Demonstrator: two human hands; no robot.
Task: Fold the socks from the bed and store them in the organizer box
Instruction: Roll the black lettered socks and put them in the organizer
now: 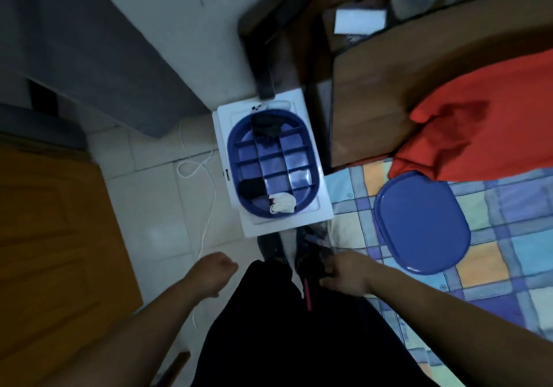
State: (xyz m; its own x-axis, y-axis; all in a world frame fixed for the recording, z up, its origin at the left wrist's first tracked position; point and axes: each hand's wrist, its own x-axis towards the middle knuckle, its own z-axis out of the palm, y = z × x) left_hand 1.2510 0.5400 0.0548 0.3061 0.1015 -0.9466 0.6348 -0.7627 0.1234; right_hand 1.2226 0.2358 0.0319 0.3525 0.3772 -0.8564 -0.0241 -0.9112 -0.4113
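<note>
While the organizer box sits mid-frame on a white stand with two dark bundles and a white sock already slotted in, the right hand at lower centre pinches a dark sock off the bed edge. The left hand hangs loosely curled, holding nothing. The risk: that one-handed pinch slipping, so the sock drops to the floor beside the stand.
</note>
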